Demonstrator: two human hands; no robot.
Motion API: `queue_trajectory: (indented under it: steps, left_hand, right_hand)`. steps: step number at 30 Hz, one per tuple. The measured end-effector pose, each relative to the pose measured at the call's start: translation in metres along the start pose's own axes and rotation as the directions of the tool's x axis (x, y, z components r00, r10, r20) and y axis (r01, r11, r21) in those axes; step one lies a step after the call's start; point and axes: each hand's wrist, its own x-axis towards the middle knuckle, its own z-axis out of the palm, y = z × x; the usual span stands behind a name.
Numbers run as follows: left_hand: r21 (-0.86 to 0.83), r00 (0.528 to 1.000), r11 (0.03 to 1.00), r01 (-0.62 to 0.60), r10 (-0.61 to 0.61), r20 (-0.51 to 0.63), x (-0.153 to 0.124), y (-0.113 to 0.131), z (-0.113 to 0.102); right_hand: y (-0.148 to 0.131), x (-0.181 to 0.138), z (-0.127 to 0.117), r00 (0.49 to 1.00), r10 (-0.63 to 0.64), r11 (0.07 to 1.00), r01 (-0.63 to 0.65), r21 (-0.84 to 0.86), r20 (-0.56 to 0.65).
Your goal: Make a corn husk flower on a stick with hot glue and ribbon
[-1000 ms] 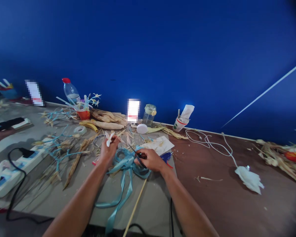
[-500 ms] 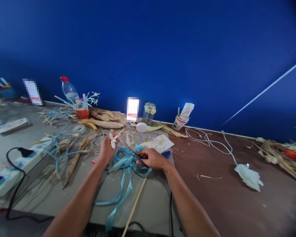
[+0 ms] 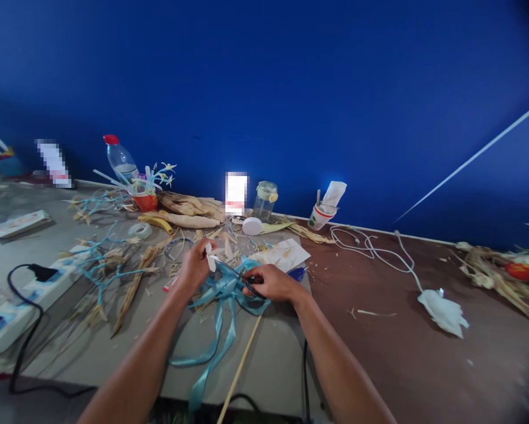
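Pinched in my left hand (image 3: 196,268) is a small white flower (image 3: 210,257) with narrow petals. My right hand (image 3: 273,282) grips dark-handled scissors (image 3: 249,279), whose blades point left toward the flower; whether the tips touch it I cannot tell. Beneath both hands lies a heap of light blue ribbon (image 3: 222,294), with two tails hanging toward the front edge. A thin pale stick (image 3: 242,368) runs from the ribbon toward me. Scraps of dried husk (image 3: 231,244) are scattered just beyond my hands.
Left of my arms are blue-wrapped stems (image 3: 100,271) and a power strip (image 3: 39,297). Along the wall stand a red-capped bottle (image 3: 120,162), a red cup (image 3: 145,202), a glass jar (image 3: 265,200) and a white cup (image 3: 321,217). A white cable (image 3: 392,262) lies at right.
The flower has turned in my left hand, from facing me with spread petals to a more sideways position nearer the scissors. My right hand stays almost in place.
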Motion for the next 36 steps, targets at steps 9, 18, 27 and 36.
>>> queue_trajectory:
  steps: [9,18,27,36]
  left_hand:
    - [0.059,0.998,0.996,-0.065,0.064,0.018,-0.0015,0.0028,-0.003]
    - [0.122,0.996,0.989,-0.079,0.074,0.044,-0.0004,0.0026,-0.0026]
    - [0.058,0.998,0.998,-0.023,0.019,0.061,-0.0004,0.0041,-0.002]
    - [0.04,0.997,0.999,-0.006,0.004,0.071,0.003,-0.0058,-0.0006]
  right_hand:
    - [0.0023,0.0006,0.0001,1.0,0.024,1.0,-0.024,-0.011,-0.016]
    - [0.0018,0.0009,0.0,1.0,0.017,1.0,-0.017,0.006,-0.003]
    - [-0.0017,0.0005,-0.001,1.0,0.013,1.0,-0.013,-0.001,-0.011]
    - [-0.0012,0.0019,-0.0008,1.0,0.016,1.0,-0.016,-0.013,0.004]
